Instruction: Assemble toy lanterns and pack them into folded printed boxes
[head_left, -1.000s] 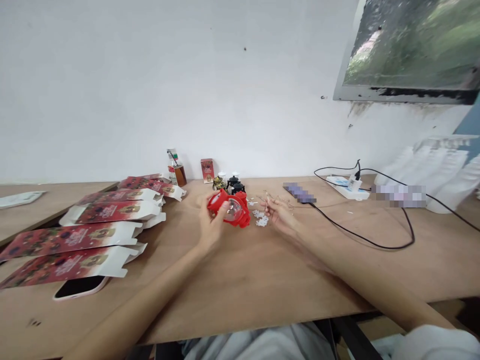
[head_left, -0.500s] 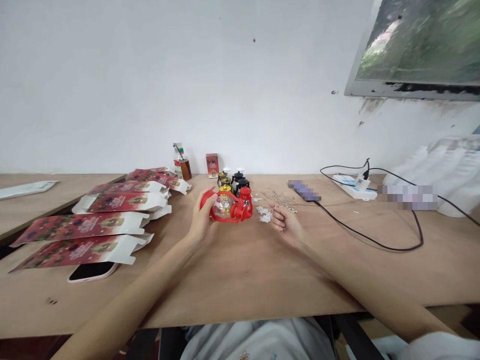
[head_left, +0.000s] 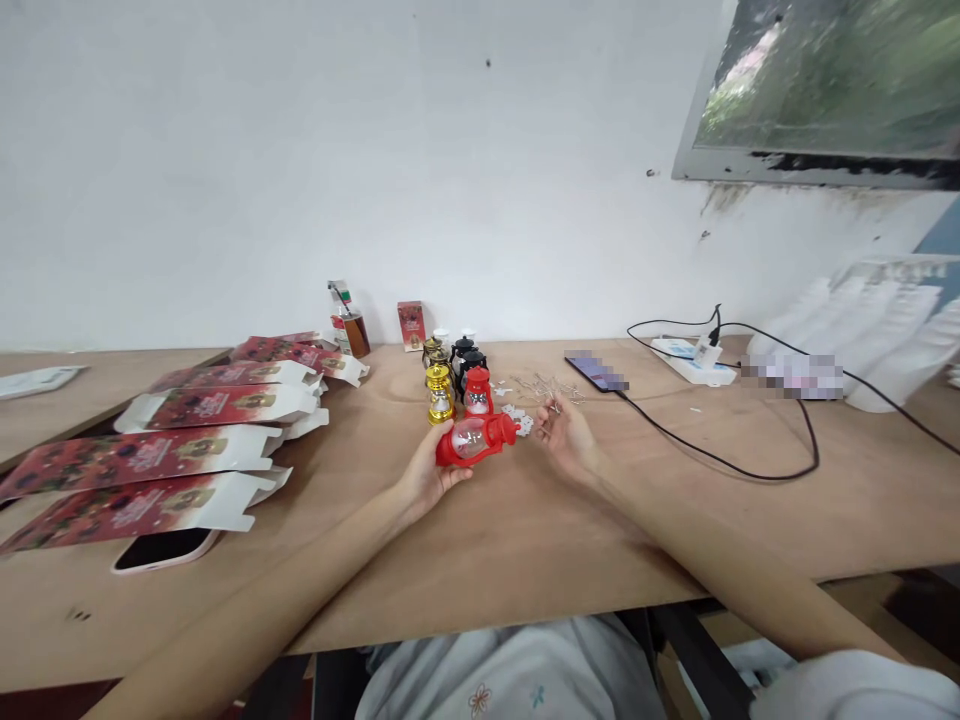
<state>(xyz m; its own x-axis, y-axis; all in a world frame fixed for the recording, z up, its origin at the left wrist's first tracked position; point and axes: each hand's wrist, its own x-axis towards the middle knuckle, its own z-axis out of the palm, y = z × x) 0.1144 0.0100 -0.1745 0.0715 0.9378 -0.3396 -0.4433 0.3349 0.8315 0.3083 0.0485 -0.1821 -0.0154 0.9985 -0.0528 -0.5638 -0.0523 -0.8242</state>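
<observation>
My left hand (head_left: 429,476) grips a small red toy lantern (head_left: 475,440) lying on its side just above the wooden table (head_left: 495,540). My right hand (head_left: 564,436) hovers beside the lantern's top end, fingers curled, pinching a thin metal wire piece (head_left: 553,407). Behind them stand a gold lantern (head_left: 439,392), a second red lantern (head_left: 478,391) and black lanterns (head_left: 465,358). White snowflake pieces (head_left: 521,420) and loose wire pieces (head_left: 547,385) lie just past my right hand.
Several flat red printed boxes (head_left: 150,450) lie at the left, with a phone (head_left: 161,549) in front of them. A bottle (head_left: 349,325) and a small red box (head_left: 412,325) stand by the wall. Another phone (head_left: 596,370), a black cable (head_left: 720,462) and a power strip (head_left: 694,362) lie at the right.
My left hand has turned the red lantern on its side and drawn it nearer. The gold and second red lantern now stand uncovered behind it. My right hand stayed close beside it.
</observation>
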